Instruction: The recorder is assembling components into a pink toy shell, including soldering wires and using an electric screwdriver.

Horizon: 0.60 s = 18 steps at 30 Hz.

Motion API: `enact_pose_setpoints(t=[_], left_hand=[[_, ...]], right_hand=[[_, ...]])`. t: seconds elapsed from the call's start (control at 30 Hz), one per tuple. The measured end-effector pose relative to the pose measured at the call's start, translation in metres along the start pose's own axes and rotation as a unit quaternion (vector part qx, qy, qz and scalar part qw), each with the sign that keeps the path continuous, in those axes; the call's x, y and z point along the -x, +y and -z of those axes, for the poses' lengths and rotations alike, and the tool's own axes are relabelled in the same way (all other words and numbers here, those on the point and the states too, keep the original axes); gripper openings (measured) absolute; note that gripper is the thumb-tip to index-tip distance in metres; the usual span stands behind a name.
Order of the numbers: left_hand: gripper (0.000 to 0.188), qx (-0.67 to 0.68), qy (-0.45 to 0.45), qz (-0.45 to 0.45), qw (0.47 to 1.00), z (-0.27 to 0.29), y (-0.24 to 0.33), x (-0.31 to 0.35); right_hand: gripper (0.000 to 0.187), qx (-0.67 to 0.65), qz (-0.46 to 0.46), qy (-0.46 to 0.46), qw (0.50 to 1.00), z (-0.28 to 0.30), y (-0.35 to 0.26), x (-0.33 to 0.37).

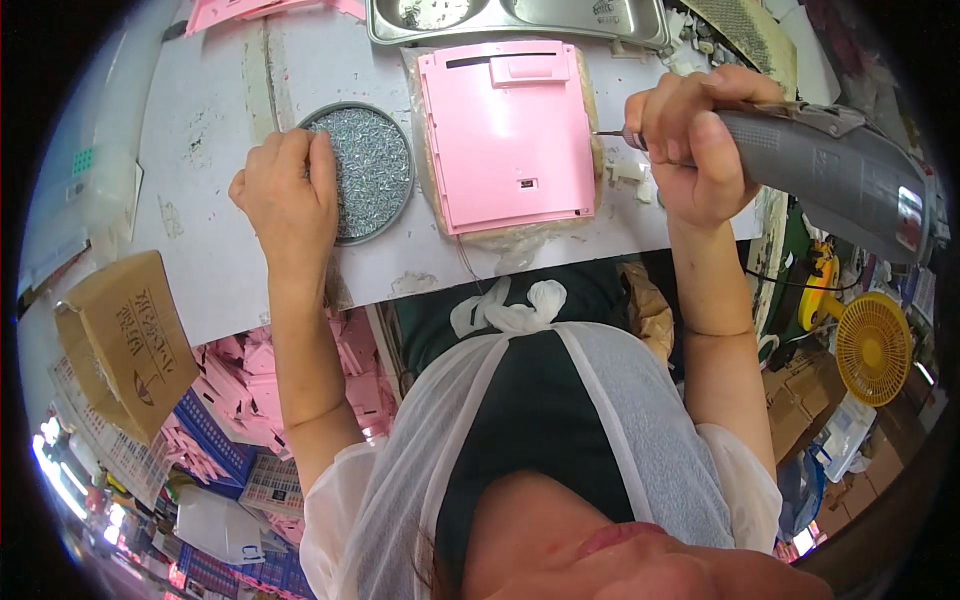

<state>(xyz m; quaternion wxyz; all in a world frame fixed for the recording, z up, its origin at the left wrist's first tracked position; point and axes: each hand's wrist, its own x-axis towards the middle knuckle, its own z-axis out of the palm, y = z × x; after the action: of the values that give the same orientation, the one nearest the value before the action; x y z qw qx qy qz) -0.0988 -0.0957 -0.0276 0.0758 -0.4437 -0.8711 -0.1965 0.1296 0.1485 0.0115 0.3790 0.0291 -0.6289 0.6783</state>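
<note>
My right hand (700, 145) is wrapped round a grey electric screwdriver (825, 165), held level with its thin bit pointing left. The bit's tip is by the right edge of a pink plastic housing (505, 140); whether they touch I cannot tell. That housing lies flat on a pad wrapped in clear plastic (520, 240). To the left stands a round tray (402, 215) full of small silvery screws (370, 165). My left hand (288, 195) rests over the tray's left rim with its fingers curled. Its fingertips are hidden, so any screw in them cannot be seen.
A metal tray with compartments (520, 35) lies along the far side. More pink parts (265, 375) fill the space below the table's left front. An open cardboard box (130, 340) is at the left. A yellow fan (872, 348) stands at the right, beyond the table edge.
</note>
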Motion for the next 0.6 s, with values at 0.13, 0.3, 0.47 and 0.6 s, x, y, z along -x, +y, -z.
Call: enact_pose_setpoints(t=[0.13,0.3,0.47,0.6], left_hand=[[0.017,-0.005,-0.044,0.014,0.999,0.000,-0.007,-0.003],[0.011,0.062,0.008,-0.032,0.998,0.002,0.013,-0.004],[0.012,0.206,-0.008,-0.152,0.966,-0.001,0.083,0.003],[0.012,0.308,-0.023,-0.179,0.934,-0.016,0.120,-0.005]], right_hand=[[0.024,-0.009,-0.019,-0.010,1.000,-0.003,0.008,-0.002],[0.023,0.093,-0.024,-0.024,0.995,-0.008,0.015,-0.001],[0.029,0.001,-0.038,-0.026,0.999,-0.012,0.008,-0.014],[0.032,-0.080,-0.032,-0.066,0.994,-0.025,-0.037,-0.029]])
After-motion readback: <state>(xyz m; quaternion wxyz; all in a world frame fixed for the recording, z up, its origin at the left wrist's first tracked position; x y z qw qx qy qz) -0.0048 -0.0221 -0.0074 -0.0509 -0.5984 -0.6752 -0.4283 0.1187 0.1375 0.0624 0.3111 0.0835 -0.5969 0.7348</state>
